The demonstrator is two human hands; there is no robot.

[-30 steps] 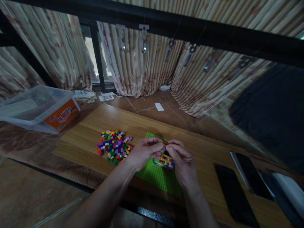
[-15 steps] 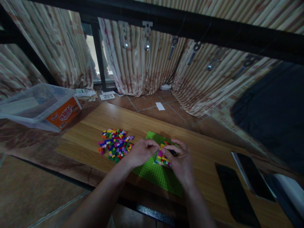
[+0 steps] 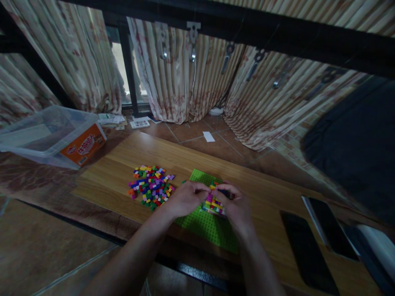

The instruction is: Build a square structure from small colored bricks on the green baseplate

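Observation:
A green studded baseplate (image 3: 203, 224) lies on a low wooden table (image 3: 129, 158). On it stands a small block of many-coloured bricks (image 3: 214, 204). My left hand (image 3: 187, 199) and my right hand (image 3: 236, 207) meet over the top of that block, fingers curled and pinched on its upper bricks. A heap of several loose coloured bricks (image 3: 151, 186) lies on the table left of my left hand. What is between my fingertips is too small to make out.
A clear plastic tub with an orange label (image 3: 58, 137) sits at the table's far left. Two dark phones (image 3: 308, 246) (image 3: 328, 228) lie at the right end. Striped curtains (image 3: 185, 74) hang behind, over a tiled floor.
Both hands came down from above the brick block onto it. They now press together at its top. The camera shifted slightly.

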